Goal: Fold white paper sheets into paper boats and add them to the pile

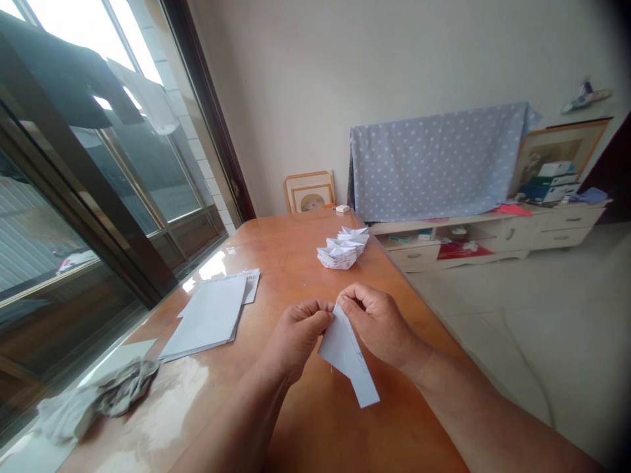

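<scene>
Between my two hands hangs a partly folded sheet of white paper (pixel 348 355), held by its upper corner above the wooden table (pixel 280 256). My left hand (pixel 305 332) pinches that corner from the left, thumb pressed on the paper. From the right, my right hand (pixel 372 318) grips the same corner between thumb and fingers. The lower end of the paper tapers into a narrow strip that hangs free. Beyond my hands stand stacked folded paper boats (pixel 340 253).
A pile of paper sheets (pixel 210 315) lies on the left of the table, with a crumpled grey cloth (pixel 125 387) nearer me. A small white box (pixel 342 208) sits at the far end. Past the table's right edge stands a low cabinet (pixel 517 230).
</scene>
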The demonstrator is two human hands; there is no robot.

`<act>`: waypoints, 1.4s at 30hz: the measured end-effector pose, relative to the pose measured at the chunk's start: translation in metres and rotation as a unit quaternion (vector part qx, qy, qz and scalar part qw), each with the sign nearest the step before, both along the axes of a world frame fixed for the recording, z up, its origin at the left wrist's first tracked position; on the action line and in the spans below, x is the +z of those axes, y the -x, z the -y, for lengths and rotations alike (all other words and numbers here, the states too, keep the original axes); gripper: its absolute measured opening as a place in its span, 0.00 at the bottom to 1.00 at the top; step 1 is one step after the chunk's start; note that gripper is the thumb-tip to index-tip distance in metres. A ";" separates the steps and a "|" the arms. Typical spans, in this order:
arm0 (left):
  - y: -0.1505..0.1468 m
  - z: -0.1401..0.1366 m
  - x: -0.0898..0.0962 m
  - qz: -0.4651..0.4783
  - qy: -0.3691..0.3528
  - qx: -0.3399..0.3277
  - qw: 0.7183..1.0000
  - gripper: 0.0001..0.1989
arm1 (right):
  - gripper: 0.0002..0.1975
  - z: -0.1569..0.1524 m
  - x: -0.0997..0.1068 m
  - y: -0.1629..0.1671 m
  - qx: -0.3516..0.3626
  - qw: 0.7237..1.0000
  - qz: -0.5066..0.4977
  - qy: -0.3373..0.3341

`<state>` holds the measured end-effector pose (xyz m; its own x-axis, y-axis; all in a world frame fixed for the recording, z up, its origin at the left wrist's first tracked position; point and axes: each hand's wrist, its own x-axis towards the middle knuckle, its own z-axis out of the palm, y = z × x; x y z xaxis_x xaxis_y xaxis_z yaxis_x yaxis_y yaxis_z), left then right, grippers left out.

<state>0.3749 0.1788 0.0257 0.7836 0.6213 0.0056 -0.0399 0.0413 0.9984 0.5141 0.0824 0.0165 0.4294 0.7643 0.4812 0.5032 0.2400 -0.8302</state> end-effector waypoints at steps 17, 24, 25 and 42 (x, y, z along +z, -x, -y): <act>0.001 0.000 0.000 -0.012 0.007 -0.005 1.000 0.16 | 0.11 -0.002 0.001 -0.002 0.027 0.998 -0.045 0.016; 0.000 0.005 0.005 -0.026 -0.064 -0.012 0.998 0.19 | 0.13 -0.003 -0.004 -0.002 0.037 0.996 -0.076 0.029; 0.000 0.005 0.006 -0.030 -0.067 -0.014 0.997 0.19 | 0.13 -0.003 -0.004 -0.002 0.038 0.996 -0.081 0.030; 0.002 0.005 0.005 -0.059 -0.092 0.006 0.994 0.19 | 0.17 -0.005 -0.010 -0.003 0.052 0.992 -0.113 0.020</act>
<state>0.3729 0.1736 0.0303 0.7778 0.6278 0.0286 0.0789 -0.1428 0.9866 0.5167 0.0873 0.0069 0.4408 0.8263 0.3507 0.2777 0.2460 -0.9286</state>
